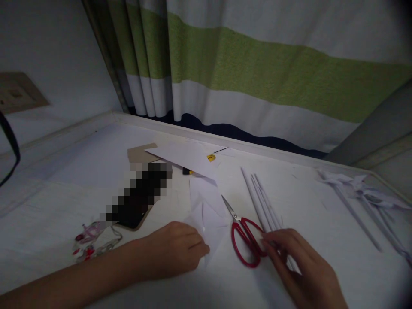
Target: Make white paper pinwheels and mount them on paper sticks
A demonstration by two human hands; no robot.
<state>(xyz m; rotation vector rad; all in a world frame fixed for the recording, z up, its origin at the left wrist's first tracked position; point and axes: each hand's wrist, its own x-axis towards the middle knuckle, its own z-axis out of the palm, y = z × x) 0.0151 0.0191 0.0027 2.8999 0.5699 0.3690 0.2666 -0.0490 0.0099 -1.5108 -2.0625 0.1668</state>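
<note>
My left hand [182, 251] is closed, its fingers curled at the lower end of a folded sheet of white paper [209, 216] that lies on the white surface. To the right of the paper is a pair of scissors [246, 242] with red handles, blades closed and pointing away. My right hand [301, 262] pinches the right loop of these scissors between thumb and fingertip. Just beyond it, several thin rolled paper sticks [262, 199] lie side by side, partly hidden under my right hand.
At left lie a phone [138, 216], pixelated in part, and a trinket with red beads [88, 242]. Behind are a loose white sheet [185, 159], brown card [137, 152] and a yellow piece [210, 158]. A paper-stick structure [363, 197] lies right; a curtain [257, 64] hangs behind.
</note>
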